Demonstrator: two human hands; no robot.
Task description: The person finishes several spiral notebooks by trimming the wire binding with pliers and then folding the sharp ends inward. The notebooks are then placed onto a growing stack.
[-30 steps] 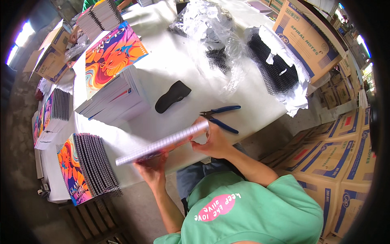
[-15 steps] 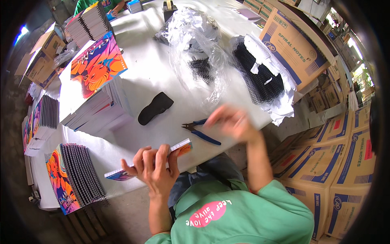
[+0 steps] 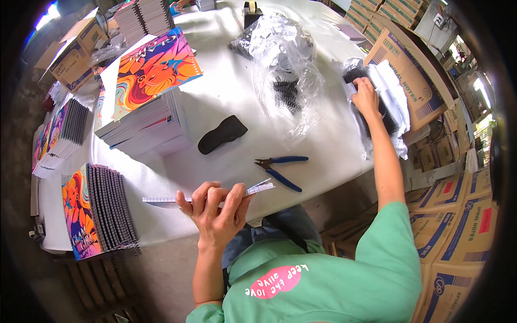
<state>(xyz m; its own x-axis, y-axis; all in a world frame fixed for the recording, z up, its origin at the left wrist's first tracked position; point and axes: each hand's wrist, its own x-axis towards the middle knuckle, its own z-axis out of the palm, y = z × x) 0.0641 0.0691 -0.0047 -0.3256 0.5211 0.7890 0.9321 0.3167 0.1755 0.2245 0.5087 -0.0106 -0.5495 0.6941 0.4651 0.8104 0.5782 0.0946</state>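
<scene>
My left hand (image 3: 218,218) is closed round a thin notebook (image 3: 260,188), held edge-up over the table's near edge. Small punched holes run along its upper edge, and no coil shows in them. Out to the right, my right hand (image 3: 365,97) reaches onto a pile of black spiral coils (image 3: 389,116) lying on crumpled white paper. Its fingers are curled down against the coils at the pile's left side; how many they grip is hidden. Blue-handled cutting pliers (image 3: 283,171) lie spread on the table between my hands, beside a black cloth-like pad (image 3: 222,134).
A tall stack of loose notebooks (image 3: 156,70) with bright covers stands left of centre. Coil-bound notebooks (image 3: 110,207) are stacked at the near left. Clear plastic (image 3: 283,70) with coils and a tape dispenser (image 3: 251,12) lie farther back. Cardboard boxes (image 3: 447,231) crowd the right side.
My right hand has swung from beside the pliers, out to the right, onto the coil pile. My left hand has tipped the notebook more level. The whole view has shifted.
</scene>
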